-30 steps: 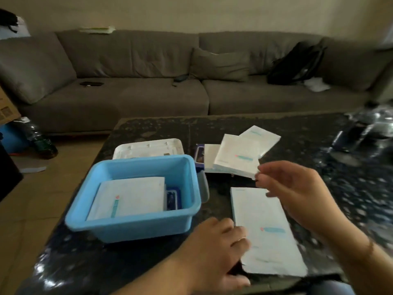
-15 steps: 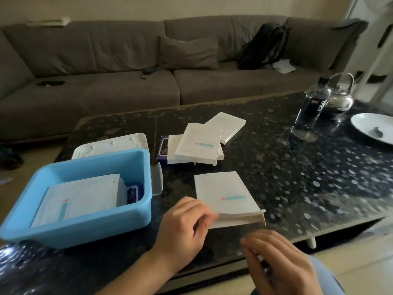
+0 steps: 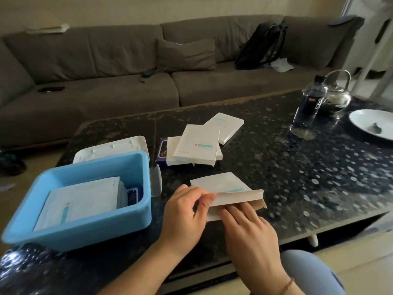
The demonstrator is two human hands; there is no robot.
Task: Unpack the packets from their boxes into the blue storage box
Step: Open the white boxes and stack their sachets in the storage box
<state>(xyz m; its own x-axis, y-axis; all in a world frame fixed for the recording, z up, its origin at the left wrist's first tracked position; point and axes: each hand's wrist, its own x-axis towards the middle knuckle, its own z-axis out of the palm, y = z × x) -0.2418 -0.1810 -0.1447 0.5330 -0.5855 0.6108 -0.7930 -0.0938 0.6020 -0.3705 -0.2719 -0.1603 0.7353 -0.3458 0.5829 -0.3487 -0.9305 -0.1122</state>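
Box (image 3: 225, 188) at lower centre of frame, on table (image 3: 276, 167), end flap open toward camera. Left hand (image 3: 185, 213) pinches box's left near corner between thumb and fingers. Right hand (image 3: 248, 228) just right of it, straight fingers reaching into open end, gripping nothing visible. Blue bin (image 3: 127, 218) at lower left, just left of left hand, white packets (image 3: 80, 201) lying inside. Three more boxes (image 3: 197, 145) stacked at centre, beyond held box.
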